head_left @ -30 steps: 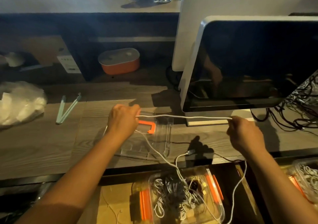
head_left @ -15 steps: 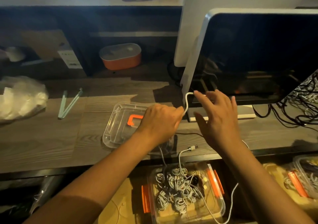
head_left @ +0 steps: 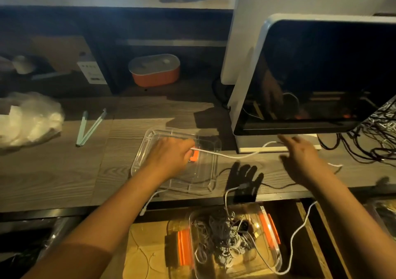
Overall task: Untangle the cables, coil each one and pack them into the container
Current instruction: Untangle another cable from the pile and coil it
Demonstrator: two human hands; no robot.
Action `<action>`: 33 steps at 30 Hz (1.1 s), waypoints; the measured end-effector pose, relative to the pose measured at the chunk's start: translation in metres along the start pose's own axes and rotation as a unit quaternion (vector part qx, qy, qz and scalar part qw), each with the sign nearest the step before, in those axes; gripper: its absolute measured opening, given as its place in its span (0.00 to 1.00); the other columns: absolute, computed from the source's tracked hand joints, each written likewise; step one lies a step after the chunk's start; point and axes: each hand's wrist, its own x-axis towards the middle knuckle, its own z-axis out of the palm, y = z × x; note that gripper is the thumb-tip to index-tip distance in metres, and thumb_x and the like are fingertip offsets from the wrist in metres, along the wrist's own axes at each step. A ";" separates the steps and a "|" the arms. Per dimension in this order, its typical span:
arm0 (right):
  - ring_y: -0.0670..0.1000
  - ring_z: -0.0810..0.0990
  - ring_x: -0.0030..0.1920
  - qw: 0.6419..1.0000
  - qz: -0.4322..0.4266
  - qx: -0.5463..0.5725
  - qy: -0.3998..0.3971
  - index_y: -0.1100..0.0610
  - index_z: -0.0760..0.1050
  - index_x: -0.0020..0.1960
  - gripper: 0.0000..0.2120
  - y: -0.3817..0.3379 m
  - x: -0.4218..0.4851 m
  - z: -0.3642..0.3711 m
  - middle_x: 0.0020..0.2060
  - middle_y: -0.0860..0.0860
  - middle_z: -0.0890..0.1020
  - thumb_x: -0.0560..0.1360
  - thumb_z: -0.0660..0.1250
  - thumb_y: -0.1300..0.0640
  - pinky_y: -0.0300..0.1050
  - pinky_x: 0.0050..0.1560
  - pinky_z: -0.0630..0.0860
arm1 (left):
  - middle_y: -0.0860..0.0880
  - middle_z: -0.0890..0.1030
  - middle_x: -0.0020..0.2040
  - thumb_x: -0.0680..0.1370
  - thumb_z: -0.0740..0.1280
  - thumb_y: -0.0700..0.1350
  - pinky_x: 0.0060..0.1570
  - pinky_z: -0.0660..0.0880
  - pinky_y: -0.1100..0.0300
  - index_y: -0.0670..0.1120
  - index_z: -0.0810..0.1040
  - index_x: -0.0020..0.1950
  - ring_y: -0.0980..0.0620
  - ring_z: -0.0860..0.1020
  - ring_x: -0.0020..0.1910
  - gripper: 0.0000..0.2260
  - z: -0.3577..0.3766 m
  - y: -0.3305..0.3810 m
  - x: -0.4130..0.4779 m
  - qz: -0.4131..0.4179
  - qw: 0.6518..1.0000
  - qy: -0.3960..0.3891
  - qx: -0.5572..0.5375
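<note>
Your left hand (head_left: 169,156) pinches one white cable (head_left: 235,156) above the clear lid (head_left: 147,139), which lies near the front edge of the tabletop, left of the monitor (head_left: 321,75). From that pinch the cable runs rightward, slack, across the tabletop to your right hand (head_left: 300,156). That hand is spread wide with straight fingers and grasps nothing; whether it touches the cable I cannot tell. Past that hand the cable drops over the front edge and loops down into the container (head_left: 191,220) below the tabletop. The container holds a heap of grey and white cables (head_left: 220,233), seemingly knotted together. I judge the task to be at an early stage. This one cable is drawn out but not fully free, and no coil shows in either hand. Most of the heap remains to be separated, coiled and packed.
</note>
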 end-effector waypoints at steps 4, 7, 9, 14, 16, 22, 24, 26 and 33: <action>0.52 0.50 0.76 0.990 -0.112 -0.092 0.002 0.46 0.46 0.76 0.38 -0.061 -0.030 0.003 0.75 0.47 0.55 0.75 0.65 0.46 0.61 0.71 0.36 | 0.49 0.78 0.38 0.79 0.58 0.47 0.44 0.75 0.54 0.48 0.76 0.49 0.48 0.77 0.38 0.08 0.008 0.032 0.003 0.038 0.999 0.013 -0.017; 0.50 0.73 0.64 0.984 -0.166 -0.061 0.020 0.47 0.68 0.65 0.15 -0.085 -0.038 0.018 0.58 0.47 0.76 0.79 0.60 0.50 0.55 0.72 0.55 | 0.49 0.78 0.39 0.80 0.57 0.47 0.42 0.73 0.55 0.48 0.76 0.49 0.49 0.76 0.38 0.08 0.006 0.049 0.004 0.078 0.997 0.026 -0.005; 0.47 0.79 0.48 0.987 -0.155 0.024 0.021 0.48 0.72 0.55 0.06 -0.077 -0.035 0.020 0.43 0.45 0.77 0.81 0.58 0.52 0.43 0.53 0.74 | 0.52 0.75 0.36 0.80 0.57 0.48 0.40 0.72 0.57 0.49 0.76 0.48 0.52 0.73 0.36 0.09 0.002 0.050 0.005 0.084 0.996 0.018 -0.016; 0.46 0.74 0.41 0.993 -0.016 0.116 0.031 0.53 0.74 0.56 0.08 -0.031 -0.019 0.003 0.40 0.47 0.74 0.80 0.58 0.56 0.40 0.40 0.71 | 0.51 0.77 0.34 0.79 0.60 0.47 0.37 0.72 0.60 0.51 0.79 0.46 0.54 0.75 0.33 0.09 0.003 0.018 0.001 0.011 0.997 -0.046 -0.058; 0.46 0.73 0.38 0.994 0.019 0.098 0.038 0.55 0.74 0.55 0.08 -0.009 -0.014 -0.004 0.38 0.48 0.74 0.80 0.58 0.58 0.38 0.34 0.66 | 0.52 0.79 0.37 0.79 0.59 0.47 0.36 0.67 0.62 0.54 0.79 0.51 0.55 0.75 0.35 0.09 0.003 0.002 -0.004 -0.027 0.998 -0.053 -0.024; 0.53 0.72 0.63 0.999 -0.007 0.020 -0.041 0.54 0.63 0.71 0.28 -0.007 -0.018 -0.001 0.64 0.55 0.73 0.75 0.68 0.52 0.47 0.59 0.72 | 0.50 0.77 0.38 0.80 0.58 0.48 0.39 0.70 0.58 0.52 0.79 0.52 0.50 0.75 0.39 0.10 0.000 0.002 -0.006 -0.067 0.997 -0.019 -0.018; 0.54 0.64 0.70 0.998 -0.047 0.044 0.027 0.56 0.55 0.75 0.39 -0.025 -0.025 0.001 0.71 0.55 0.65 0.71 0.72 0.51 0.48 0.67 0.65 | 0.52 0.78 0.36 0.80 0.57 0.50 0.41 0.73 0.57 0.51 0.79 0.50 0.52 0.76 0.37 0.11 0.002 0.017 -0.004 -0.049 0.998 -0.009 -0.037; 0.55 0.60 0.73 0.991 -0.056 0.077 0.096 0.58 0.50 0.77 0.45 -0.038 -0.029 0.000 0.73 0.56 0.62 0.70 0.74 0.51 0.50 0.70 0.62 | 0.51 0.79 0.36 0.80 0.58 0.52 0.43 0.75 0.56 0.52 0.80 0.48 0.52 0.76 0.36 0.12 0.003 0.028 -0.004 -0.048 0.998 0.010 -0.043; 0.56 0.49 0.76 0.982 -0.106 0.035 0.150 0.50 0.49 0.77 0.49 -0.055 -0.049 -0.002 0.76 0.52 0.55 0.66 0.75 0.50 0.58 0.74 0.46 | 0.47 0.77 0.42 0.78 0.58 0.43 0.36 0.70 0.57 0.47 0.79 0.50 0.48 0.75 0.39 0.10 0.018 0.020 -0.007 -0.142 0.985 -0.101 -0.001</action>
